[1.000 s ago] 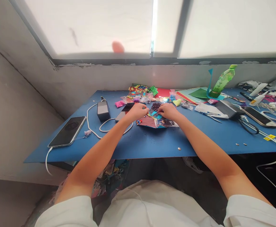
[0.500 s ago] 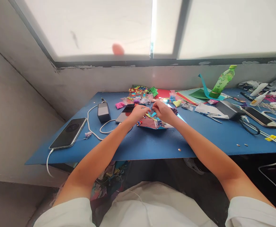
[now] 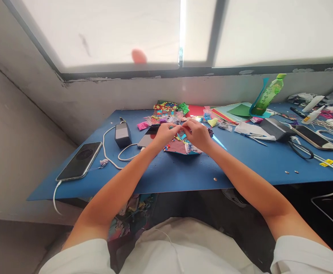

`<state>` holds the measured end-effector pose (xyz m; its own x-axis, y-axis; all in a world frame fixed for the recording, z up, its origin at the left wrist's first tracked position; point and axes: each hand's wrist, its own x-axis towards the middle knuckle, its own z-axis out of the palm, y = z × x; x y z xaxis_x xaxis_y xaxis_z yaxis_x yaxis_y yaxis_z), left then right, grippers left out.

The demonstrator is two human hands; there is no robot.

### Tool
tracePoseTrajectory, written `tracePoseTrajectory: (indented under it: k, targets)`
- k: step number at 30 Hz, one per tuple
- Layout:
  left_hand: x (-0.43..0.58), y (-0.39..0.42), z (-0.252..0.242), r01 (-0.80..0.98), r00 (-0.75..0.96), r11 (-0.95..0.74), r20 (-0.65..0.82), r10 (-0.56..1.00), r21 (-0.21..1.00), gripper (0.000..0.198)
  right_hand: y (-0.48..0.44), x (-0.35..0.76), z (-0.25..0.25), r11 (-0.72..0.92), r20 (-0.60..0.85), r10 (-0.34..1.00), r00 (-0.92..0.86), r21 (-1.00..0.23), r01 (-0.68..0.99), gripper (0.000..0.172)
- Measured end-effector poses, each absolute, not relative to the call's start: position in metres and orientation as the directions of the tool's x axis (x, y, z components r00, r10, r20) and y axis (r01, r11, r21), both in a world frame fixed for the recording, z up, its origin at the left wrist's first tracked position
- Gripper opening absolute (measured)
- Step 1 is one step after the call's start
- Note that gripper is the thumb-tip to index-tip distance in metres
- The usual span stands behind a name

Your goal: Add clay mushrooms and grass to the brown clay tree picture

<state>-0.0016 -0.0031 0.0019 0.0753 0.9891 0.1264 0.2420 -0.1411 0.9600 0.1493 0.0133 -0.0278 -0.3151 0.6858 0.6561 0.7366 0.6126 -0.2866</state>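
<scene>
The left hand and right hand meet fingertip to fingertip just above the middle of the table. Both are curled in, and thumbs and forefingers pinch a small coloured piece between them. It is too small to tell whether it is paper, foil or a little bag. It looks very light and thin, likely limp and easy to crease or drop, so a fingertip hold at its edges suits it better than a full grasp.

Directly under the hands lies a dark red card strewn with bright scraps, flat on the blue table. Just beyond the hands, toward the wall, sits a cluster of bags of beads. A dark tablet lies beside the left wrist. Farther left are a charger brick with a white cable and a phone near the table's left edge. To the right lie sheets of coloured paper, a green bottle, scissors and a second phone.
</scene>
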Motion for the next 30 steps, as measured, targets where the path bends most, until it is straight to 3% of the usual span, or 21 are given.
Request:
tracePoseTrajectory:
  k: [17,30]
  targets:
    - [-0.021,0.014,0.000,0.137,0.334,-0.050,0.001,0.942,0.989,0.026,0.013,0.153,-0.020,0.709,0.677,0.636,-0.370,-0.325,0.626,0.019]
    - [-0.015,0.003,0.015,0.104,0.276,-0.055,0.024,0.961,0.993,0.022,0.013,0.151,-0.021,0.696,0.681,0.653,-0.332,-0.364,0.619,0.013]
